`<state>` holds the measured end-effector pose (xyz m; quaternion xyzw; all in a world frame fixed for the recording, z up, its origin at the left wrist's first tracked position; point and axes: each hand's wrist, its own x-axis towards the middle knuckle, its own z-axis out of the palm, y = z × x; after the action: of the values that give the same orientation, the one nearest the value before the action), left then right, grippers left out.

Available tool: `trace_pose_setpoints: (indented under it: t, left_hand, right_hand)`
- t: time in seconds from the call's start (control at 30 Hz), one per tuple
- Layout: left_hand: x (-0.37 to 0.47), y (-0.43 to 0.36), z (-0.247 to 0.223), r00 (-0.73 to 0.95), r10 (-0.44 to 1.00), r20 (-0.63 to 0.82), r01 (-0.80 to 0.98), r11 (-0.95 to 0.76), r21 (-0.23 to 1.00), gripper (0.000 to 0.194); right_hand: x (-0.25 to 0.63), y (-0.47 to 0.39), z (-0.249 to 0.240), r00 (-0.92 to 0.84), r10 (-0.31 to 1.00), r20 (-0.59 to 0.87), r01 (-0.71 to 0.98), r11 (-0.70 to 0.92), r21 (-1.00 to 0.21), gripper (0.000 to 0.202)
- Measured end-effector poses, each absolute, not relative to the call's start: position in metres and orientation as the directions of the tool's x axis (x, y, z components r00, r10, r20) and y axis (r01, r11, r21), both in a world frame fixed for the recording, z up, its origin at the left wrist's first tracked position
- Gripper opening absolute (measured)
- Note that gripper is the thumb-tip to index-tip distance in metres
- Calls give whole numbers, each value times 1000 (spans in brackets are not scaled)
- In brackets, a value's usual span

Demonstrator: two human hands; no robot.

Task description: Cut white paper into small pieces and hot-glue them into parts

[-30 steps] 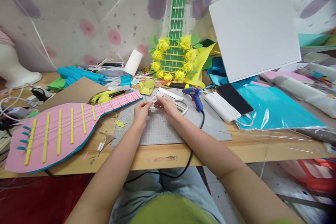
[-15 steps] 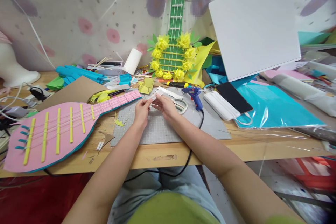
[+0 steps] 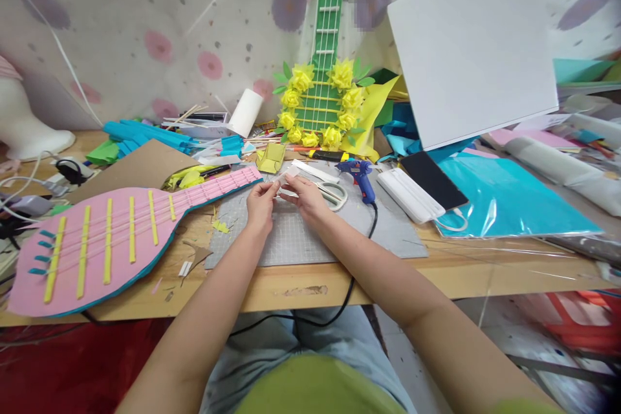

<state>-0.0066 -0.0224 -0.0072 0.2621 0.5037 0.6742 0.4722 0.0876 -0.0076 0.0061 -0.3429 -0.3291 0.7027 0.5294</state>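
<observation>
A small white piece of paper (image 3: 289, 173) is pinched between my two hands over the grey cutting mat (image 3: 310, 242). My left hand (image 3: 261, 204) grips its left end with thumb and fingers closed. On its right side my right hand (image 3: 305, 196) holds it with bent fingers. Scissors with pale handles (image 3: 337, 195) lie just right of my right hand, and a blue glue gun (image 3: 359, 180) rests beyond them. The pink paper guitar (image 3: 121, 226) lies to the left, its neck tip near my left hand.
A green guitar with yellow flowers (image 3: 317, 103) stands at the back. A white power bank (image 3: 410, 195), a black phone (image 3: 433, 181) and blue sheets in plastic (image 3: 509, 197) lie right. The glue gun's cord (image 3: 350, 288) hangs over the table's front edge.
</observation>
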Motion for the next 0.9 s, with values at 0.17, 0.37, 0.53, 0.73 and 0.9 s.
trace_pose_setpoints:
  t: [0.17, 0.37, 0.53, 0.73, 0.9]
  left_hand:
    - [-8, -23, 0, -366, 902, -228, -451, 42, 891, 38]
    - [-11, -21, 3, -404, 878, -258, -467, 45, 883, 42]
    - [-13, -20, 1, -395, 879, -265, -482, 47, 875, 45]
    - [-12, -20, 1, -392, 893, -219, -469, 10, 883, 48]
    - [-11, -21, 3, -380, 900, -214, -500, -5, 866, 53]
  right_hand:
    - [88, -8, 9, -184, 975, -129, -496, -205, -843, 25]
    - [89, -9, 11, -180, 975, -129, -505, -204, -839, 28]
    - [90, -7, 10, -181, 974, -137, -514, -212, -831, 27]
    - [90, -3, 6, -163, 976, -146, -522, -211, -827, 26]
    - [90, -4, 8, -193, 969, -151, -524, -232, -819, 25]
